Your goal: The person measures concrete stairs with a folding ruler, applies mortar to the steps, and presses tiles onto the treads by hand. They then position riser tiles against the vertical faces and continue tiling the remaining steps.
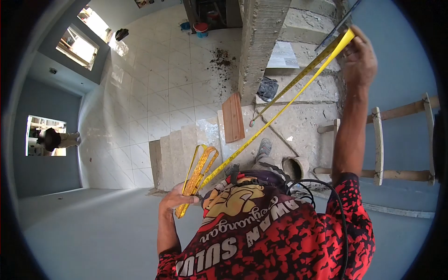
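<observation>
Head view: left hand (pixel 179 198) gripping looped yellow measuring tape (pixel 192 185); right hand (pixel 362 58) pinching stretched tape above stairs (pixel 305 114). Red-and-blue bucket (pixel 201 33) on tiled floor (pixel 161 100), contents unclear.

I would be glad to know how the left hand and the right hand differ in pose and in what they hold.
The left hand is close to the body, while the right hand is on an arm stretched well forward. The left hand holds a bunch of loops of the yellow measuring tape; the right hand holds a bend where two lengths meet. Both hands are bare and grip the same kind of yellow tape.
</observation>
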A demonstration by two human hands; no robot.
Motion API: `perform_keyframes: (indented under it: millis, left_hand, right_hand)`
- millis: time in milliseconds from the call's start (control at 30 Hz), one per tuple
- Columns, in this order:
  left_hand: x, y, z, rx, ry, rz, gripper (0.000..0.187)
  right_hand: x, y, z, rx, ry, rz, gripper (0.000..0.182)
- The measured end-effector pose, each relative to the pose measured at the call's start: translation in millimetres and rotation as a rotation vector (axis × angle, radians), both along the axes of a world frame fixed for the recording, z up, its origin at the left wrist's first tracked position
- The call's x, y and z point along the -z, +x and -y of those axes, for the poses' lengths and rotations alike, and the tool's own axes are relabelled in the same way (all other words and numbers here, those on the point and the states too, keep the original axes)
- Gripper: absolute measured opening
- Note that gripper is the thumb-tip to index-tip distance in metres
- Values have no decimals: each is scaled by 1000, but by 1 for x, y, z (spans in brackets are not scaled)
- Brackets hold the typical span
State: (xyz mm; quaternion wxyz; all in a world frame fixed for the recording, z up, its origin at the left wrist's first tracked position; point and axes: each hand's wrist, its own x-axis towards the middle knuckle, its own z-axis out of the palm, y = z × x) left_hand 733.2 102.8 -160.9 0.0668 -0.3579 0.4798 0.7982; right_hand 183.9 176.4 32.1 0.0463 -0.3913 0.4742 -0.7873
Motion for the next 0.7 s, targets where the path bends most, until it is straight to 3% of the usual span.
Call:
perform_keyframes:
  millis: [67,133,200,267,367,467,500,567,633,700]
  left_hand:
    - [-9,-4,-2,-59,-56,-14,57]
    - [-21,-8,-1,-59,-82,-26,58]
    - [-31,-9,0,-60,-111,-42,59]
    - [-40,-7,3,-45,-88,-106,58]
    - [-69,-11,0,-81,-72,-122,59]
    - [-68,-8,-1,-33,-135,-171,59]
    - [-67,-8,0,-22,-148,-191,58]
    - [-60,-8,4,81,-170,-177,53]
    - [-49,-10,-3,106,-214,-143,55]
    - [-59,-18,-9,126,-347,-96,55]
  right_hand:
    - [-26,-10,-3,-18,-34,-88,34]
    - [-56,-21,-6,240,50,-547,35]
    - [-98,43,7,232,-71,-563,42]
    - [-136,29,8,146,-286,-626,32]
    - [-177,32,0,209,-337,-747,29]
    - [-183,49,3,242,-353,-898,26]
    - [-197,38,-1,268,-322,-841,40]
    - [-190,4,6,207,-284,-942,44]
    - [-160,-15,-12,554,133,-866,35]
    - [-139,-25,-17,482,331,-733,36]
